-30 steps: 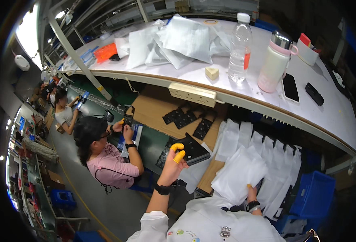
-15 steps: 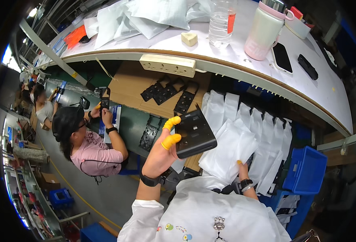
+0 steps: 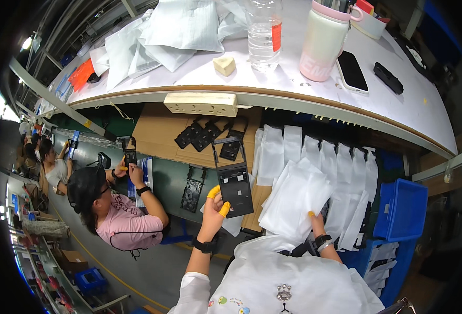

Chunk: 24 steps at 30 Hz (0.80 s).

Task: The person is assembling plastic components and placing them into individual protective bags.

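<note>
Left hand (image 3: 213,213) gripping black tray (image 3: 235,188) at its lower corner, holding it above belt. Right hand (image 3: 315,226) pinching white pouch (image 3: 294,201), mostly hidden behind it. Tray not yet going into pouch; bagging looking barely begun. More trays (image 3: 205,135) waiting on cardboard (image 3: 152,131).

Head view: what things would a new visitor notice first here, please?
At centre, the left hand, with yellow fingertip covers, holds a flat black part upright over the bench. Beside it the right hand grips a white foam pouch, with more pouches in a row behind. On the white shelf above stands a pink bottle.
</note>
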Motion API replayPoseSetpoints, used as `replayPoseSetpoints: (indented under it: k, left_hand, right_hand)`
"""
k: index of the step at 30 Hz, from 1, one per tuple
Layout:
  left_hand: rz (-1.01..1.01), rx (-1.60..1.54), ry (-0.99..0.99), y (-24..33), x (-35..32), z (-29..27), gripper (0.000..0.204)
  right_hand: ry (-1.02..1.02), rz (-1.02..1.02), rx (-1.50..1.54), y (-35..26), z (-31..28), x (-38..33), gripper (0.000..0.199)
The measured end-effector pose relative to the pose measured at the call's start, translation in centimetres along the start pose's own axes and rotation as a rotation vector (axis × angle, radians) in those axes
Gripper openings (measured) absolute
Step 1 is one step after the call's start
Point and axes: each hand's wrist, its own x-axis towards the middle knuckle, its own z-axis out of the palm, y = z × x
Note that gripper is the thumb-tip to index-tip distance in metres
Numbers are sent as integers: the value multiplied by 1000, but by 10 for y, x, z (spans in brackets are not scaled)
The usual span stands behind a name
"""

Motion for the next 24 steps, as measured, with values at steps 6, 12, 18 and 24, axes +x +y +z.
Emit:
replayPoseSetpoints:
  k: [6, 12, 18, 24]
  left_hand:
    - [-52, -72, -39, -8, -1, 3, 47]
    - [-56, -98, -121, -4, 5, 1, 47]
    - [-353, -597, -100, -14, 19, -1, 46]
    - [-428, -623, -131, -72, 61, -25, 33]
  right_hand:
    - [9, -35, -70, 1, 1, -1, 40]
    - [14, -10, -6, 2, 6, -3, 42]
    - [79, -17, -162, 12, 0, 1, 44]
    - [65, -32, -115, -4, 9, -10, 47]
